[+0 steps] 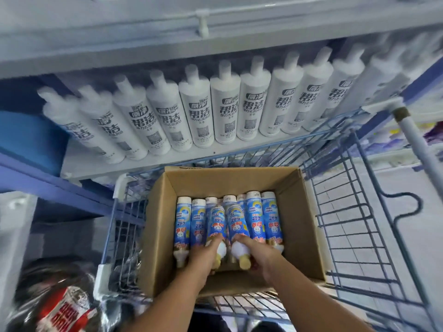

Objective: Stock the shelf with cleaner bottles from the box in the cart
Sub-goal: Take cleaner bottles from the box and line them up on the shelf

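Shelf white, lined with white bottles; blue wire cart alongside; each hand grips blue bottle.

person, head-camera view: two forearms, both bare from wrist to lower frame edge, no sleeves in view. left hand and right hand: no gloves, rings, watch or wristband visible. dark clothing shows at the bottom edge between the arms, blurred, garment type unclear.

Red-labelled package blurred, cut off bottom-left.
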### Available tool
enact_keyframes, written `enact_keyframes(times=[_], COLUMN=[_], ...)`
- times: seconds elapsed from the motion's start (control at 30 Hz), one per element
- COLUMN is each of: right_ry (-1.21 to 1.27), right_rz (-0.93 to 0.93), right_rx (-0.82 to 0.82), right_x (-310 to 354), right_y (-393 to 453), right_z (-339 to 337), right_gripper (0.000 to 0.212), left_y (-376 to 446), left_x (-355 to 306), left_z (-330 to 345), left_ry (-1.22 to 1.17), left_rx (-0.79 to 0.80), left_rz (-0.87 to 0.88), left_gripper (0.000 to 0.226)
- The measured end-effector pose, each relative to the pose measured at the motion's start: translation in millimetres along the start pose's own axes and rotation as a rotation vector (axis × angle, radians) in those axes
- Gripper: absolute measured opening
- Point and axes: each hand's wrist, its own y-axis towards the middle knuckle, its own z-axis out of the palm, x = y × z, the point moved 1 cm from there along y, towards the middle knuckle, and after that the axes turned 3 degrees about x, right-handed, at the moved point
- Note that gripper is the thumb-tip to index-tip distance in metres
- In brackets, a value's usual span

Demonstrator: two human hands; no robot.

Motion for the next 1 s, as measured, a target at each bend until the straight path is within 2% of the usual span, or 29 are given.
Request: enact_keyframes(times=[0.07,0.2,0.33,0.47,0.57,0.7,0.83,0.93,1.0], right_ry=[-0.007,-0.014,-0.031,-0.039,-0.046,-0.027,-0.020,-0.043,-0.059], right_rz=[-0.058,-0.129,-0.221,-0.331,-0.392,-0.496,-0.593,-0.649,-0.680], right_rx=[0.015,0.091,0.194,0.263,0.297,0.339,0.376,0.399,0.420], right_x=[-9,-16,-13,-9,-4,3,10,15,20], right_y=[-12,-44,-81,-121,-150,-190,-225,-254,-272], right_z=[-2,-1,-3,-2,2,3,2,3,6], right_gripper=[0.047,0.052,0.053,0.047,0.045,0.045,0.043,0.043,0.043], left_y=[-14,-48,-108,-142,-193,-238,-260,-289,-303], left_x=[7,7,-6,-12,-19,-24,-30,-37,-44], left_z=[1,-5,-14,-22,-29,-39,-53,-63,-71], left_ry=[0.018,0.079,0.019,-0.053,-0.102,-0.150,-0.163,-0.205,-0.236], left_rx=[-0.024,-0.081,-0.094,-0.083,-0.121,-0.141,-0.144,-0.159,-0.161], left_rz=[0.034,0.131,0.258,0.404,0.495,0.619,0.690,0.745,0.762], left_gripper=[0.113,0.112,0.089,0.092,0.082,0.056,0.072,0.055,0.052])
